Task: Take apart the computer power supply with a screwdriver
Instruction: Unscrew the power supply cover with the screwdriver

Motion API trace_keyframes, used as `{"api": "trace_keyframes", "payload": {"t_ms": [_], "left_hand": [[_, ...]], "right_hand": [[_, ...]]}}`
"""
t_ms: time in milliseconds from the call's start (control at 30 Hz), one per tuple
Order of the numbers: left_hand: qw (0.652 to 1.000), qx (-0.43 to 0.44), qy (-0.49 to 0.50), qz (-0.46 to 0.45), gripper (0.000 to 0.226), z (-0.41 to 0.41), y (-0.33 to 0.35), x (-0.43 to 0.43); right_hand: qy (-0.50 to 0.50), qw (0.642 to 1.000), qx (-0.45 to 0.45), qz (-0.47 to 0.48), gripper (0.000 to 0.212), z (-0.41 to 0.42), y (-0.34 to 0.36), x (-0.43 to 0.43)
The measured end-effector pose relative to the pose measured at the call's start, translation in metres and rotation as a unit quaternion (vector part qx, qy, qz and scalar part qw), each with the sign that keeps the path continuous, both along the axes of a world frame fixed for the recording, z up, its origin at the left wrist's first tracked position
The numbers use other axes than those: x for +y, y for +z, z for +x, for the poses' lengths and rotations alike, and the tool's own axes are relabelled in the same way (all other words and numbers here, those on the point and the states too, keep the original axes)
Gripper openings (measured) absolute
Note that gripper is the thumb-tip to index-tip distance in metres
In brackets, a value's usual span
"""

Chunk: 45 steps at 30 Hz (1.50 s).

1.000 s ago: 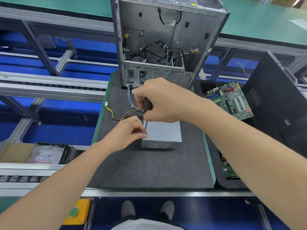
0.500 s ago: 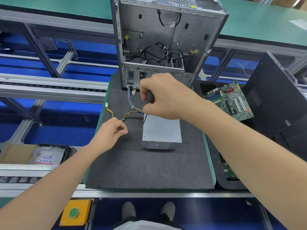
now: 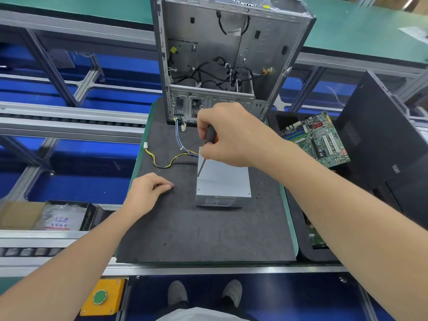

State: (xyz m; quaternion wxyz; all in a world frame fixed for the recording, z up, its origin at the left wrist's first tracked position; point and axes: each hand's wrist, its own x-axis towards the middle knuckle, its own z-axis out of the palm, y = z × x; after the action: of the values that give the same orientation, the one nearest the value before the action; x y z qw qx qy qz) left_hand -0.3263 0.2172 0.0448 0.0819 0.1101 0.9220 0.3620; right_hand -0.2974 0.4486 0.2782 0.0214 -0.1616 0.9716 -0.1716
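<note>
Right hand: my right hand (image 3: 231, 135) is curled tight round the screwdriver (image 3: 211, 136), gripping its black and orange handle.
Screwdriver: the shaft slants down and to the left, and the tip sits at the left edge of the power supply's top face.
Power supply: the grey power supply (image 3: 223, 181) lies flat on the dark mat (image 3: 208, 235), just in front of the open computer case (image 3: 231, 54).
Left hand: my left hand (image 3: 146, 193) is low over the mat, left of the power supply and apart from it. Thumb and forefinger pinch a small dark screw (image 3: 172, 189).
Cables: yellow, black and blue cables (image 3: 171, 159) run from the power supply's far left corner across the mat.
Right side: a green circuit board (image 3: 322, 137) lies beside a black case panel (image 3: 382, 147).
</note>
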Motion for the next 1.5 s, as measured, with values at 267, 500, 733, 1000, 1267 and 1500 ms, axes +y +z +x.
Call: {"api": "trace_keyframes", "payload": {"t_ms": [267,500,733,1000,1267,1500], "left_hand": [[0.989,0.081,-0.033,0.122,0.022,-0.002,0.057,0.067],[0.934,-0.076,-0.290,0.196,0.034,0.026,0.085,0.139],[0.933,-0.096,-0.267,0.223,0.036,0.025,0.067,0.157],[0.942,-0.062,-0.260,0.204,0.052,0.024,0.061,0.162],[0.944,-0.060,-0.254,0.200,0.051,0.024,0.060,0.164],[0.942,-0.062,-0.256,0.208,0.043,0.023,0.055,0.163]], "right_hand": [[-0.063,0.998,-0.002,0.027,0.012,0.015,0.011,0.032],[-0.106,0.993,-0.018,0.053,0.009,0.034,0.011,0.065],[-0.124,0.991,-0.030,0.044,0.010,0.045,0.004,0.085],[-0.129,0.991,-0.029,0.018,0.009,0.048,-0.001,0.093],[-0.127,0.991,-0.035,0.009,0.010,0.047,-0.003,0.093],[-0.112,0.993,-0.026,0.025,0.011,0.045,-0.004,0.091]]}}
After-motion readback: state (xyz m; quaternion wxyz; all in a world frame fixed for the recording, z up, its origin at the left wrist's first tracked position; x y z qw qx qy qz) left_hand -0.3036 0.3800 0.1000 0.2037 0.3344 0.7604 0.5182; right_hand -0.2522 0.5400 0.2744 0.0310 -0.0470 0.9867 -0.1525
